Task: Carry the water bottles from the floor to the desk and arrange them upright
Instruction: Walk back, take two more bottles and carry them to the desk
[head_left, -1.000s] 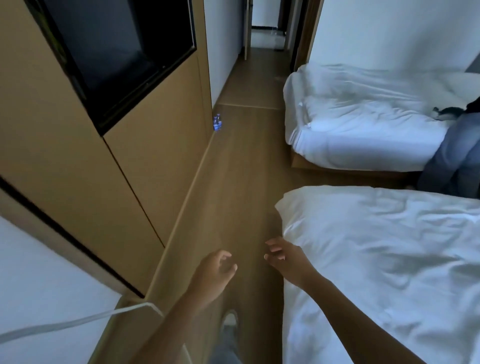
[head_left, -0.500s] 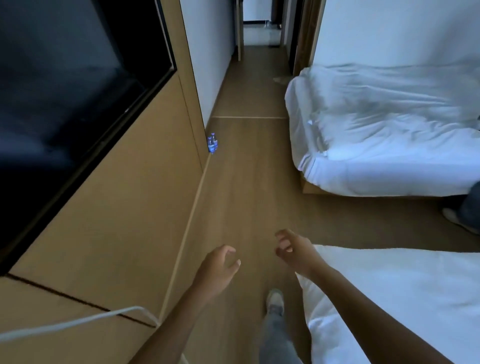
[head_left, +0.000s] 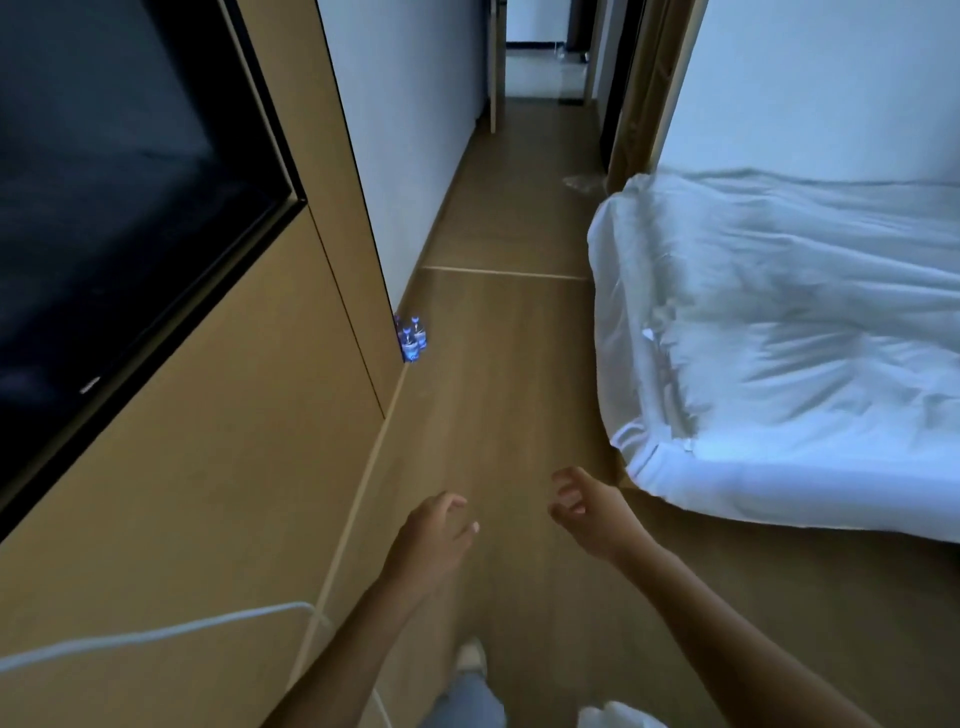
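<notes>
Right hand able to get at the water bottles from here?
Probably not yet. The right hand hangs empty, well short of the water bottles standing by the wall panel; only bare floor lies between.

Wood floor (head_left: 498, 395), white bed (head_left: 789, 332), wall-mounted television (head_left: 104, 197), dim light.

Both forearms were bare to the frame edge; light blue trousers (head_left: 467, 701) and a pale shoe (head_left: 471, 656) showed below.
</notes>
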